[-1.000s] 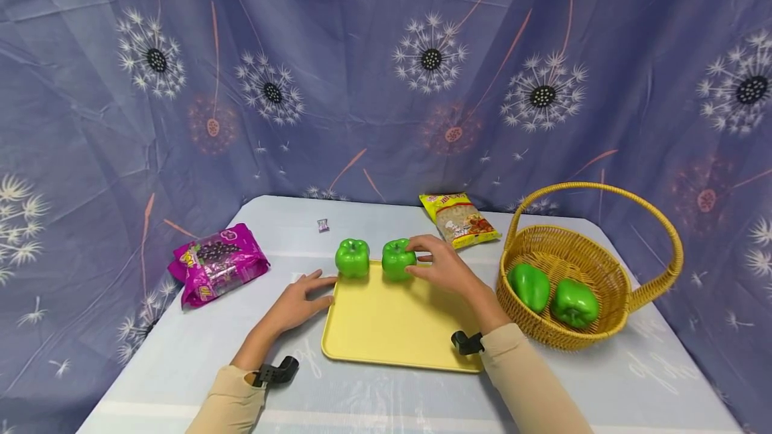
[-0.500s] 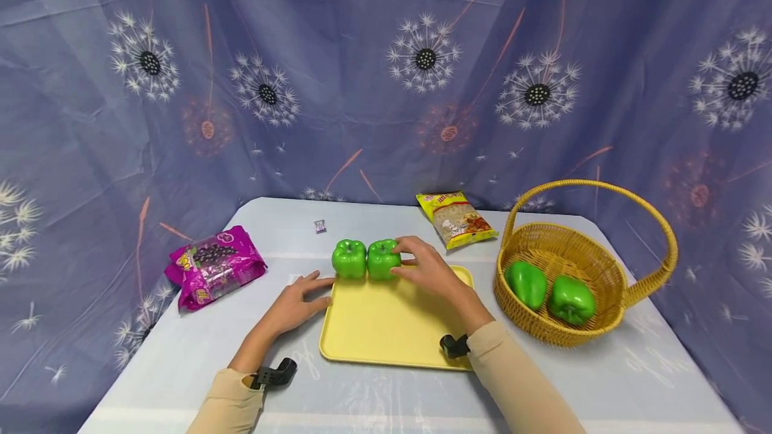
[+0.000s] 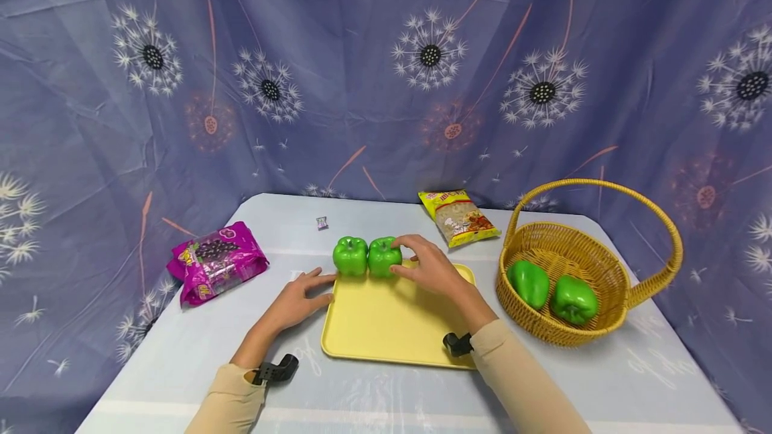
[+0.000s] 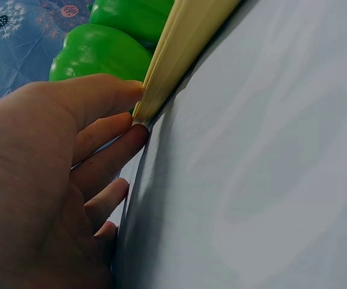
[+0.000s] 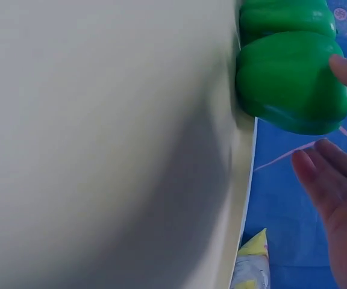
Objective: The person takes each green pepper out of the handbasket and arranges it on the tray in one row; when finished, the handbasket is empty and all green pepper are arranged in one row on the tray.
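Observation:
Two glossy green bell peppers, the left pepper (image 3: 350, 258) and the right pepper (image 3: 380, 259), stand side by side at the far left corner of a yellow tray (image 3: 398, 327). My right hand (image 3: 429, 268) is at the right pepper with its fingers spread. In the right wrist view one fingertip overlaps this pepper (image 5: 294, 84), while other fingertips stand apart from it. My left hand (image 3: 297, 301) has its fingers extended, their tips at the tray's left rim (image 4: 155, 78).
A wicker basket (image 3: 557, 233) with two more green bell peppers (image 3: 574, 300) stands at the right. Behind the tray lie a yellow food packet (image 3: 461, 218) and a tiny wrapped candy (image 3: 322, 223). To the left is a purple grape-picture bag (image 3: 220, 263).
My right hand has shifted the right pepper leftward until it stands close beside the left one. Its fingers have since loosened from the pepper. The left hand has stayed at the tray's rim.

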`<state>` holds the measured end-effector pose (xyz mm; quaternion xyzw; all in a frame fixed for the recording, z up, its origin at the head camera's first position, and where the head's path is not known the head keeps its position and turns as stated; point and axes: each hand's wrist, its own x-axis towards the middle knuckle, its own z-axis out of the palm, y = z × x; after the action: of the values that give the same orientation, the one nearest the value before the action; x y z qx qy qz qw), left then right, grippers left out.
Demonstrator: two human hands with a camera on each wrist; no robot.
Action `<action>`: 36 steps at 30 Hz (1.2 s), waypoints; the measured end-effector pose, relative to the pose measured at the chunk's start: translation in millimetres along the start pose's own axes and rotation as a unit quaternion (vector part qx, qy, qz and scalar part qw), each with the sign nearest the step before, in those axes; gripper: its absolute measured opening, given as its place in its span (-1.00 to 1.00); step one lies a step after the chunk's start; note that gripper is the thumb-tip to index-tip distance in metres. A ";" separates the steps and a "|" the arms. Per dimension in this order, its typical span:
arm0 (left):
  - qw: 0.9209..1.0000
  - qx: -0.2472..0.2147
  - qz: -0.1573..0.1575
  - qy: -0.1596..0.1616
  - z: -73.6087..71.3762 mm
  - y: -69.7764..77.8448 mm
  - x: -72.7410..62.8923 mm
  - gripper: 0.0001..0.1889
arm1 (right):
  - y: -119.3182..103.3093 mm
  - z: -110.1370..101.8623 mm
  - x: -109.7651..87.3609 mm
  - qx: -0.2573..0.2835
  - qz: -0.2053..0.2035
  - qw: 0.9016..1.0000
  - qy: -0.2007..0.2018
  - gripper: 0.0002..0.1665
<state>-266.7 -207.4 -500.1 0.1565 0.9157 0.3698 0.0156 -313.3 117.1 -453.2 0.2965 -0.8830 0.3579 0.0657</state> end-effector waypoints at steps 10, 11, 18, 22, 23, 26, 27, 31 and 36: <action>1.000 0.003 -0.001 0.000 -0.3 -0.9 0.6 -0.51 | -0.3 -26.0 -11.1 -0.007 -0.013 1.000 0.024 -0.54; 1.000 0.002 -0.001 -0.001 -0.3 -0.9 0.4 -0.50 | -0.7 -30.7 -12.2 -0.008 -0.012 1.000 0.025 -0.56; 1.000 -0.005 -0.002 -0.003 0.0 -0.7 -0.2 -0.51 | 0.5 -63.4 -24.0 -0.032 -0.006 0.999 0.023 -0.59; 1.000 -0.002 -0.001 -0.002 -0.2 -0.3 -0.2 -0.51 | 3.0 -78.2 -31.3 -0.042 -0.005 0.999 0.018 -0.58; 1.000 -0.002 -0.002 -0.002 -0.1 -0.3 -0.3 -0.51 | 3.8 -81.3 -33.2 -0.041 -0.004 0.999 0.017 -0.58; 1.000 0.001 -0.003 -0.004 -0.3 -0.3 -0.3 -0.50 | 6.7 -89.1 -39.6 -0.040 0.001 0.999 0.018 -0.58; 1.000 0.002 -0.004 -0.004 -0.4 -0.3 -0.1 -0.50 | 7.8 -91.3 -41.8 -0.040 0.001 0.999 0.019 -0.58; 1.000 0.002 -0.007 -0.006 -0.6 -0.3 0.4 -0.50 | 11.9 -99.4 -50.3 -0.044 -0.003 0.999 0.029 -0.64; 1.000 0.003 -0.010 -0.006 -0.8 -1.1 0.4 -0.51 | 16.5 -109.9 -61.0 -0.065 -0.001 0.997 0.032 -0.70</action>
<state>-267.4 -208.5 -500.2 0.1493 0.9183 0.3659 0.0247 -283.5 229.3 -402.2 0.2808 -0.9015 0.3093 0.1133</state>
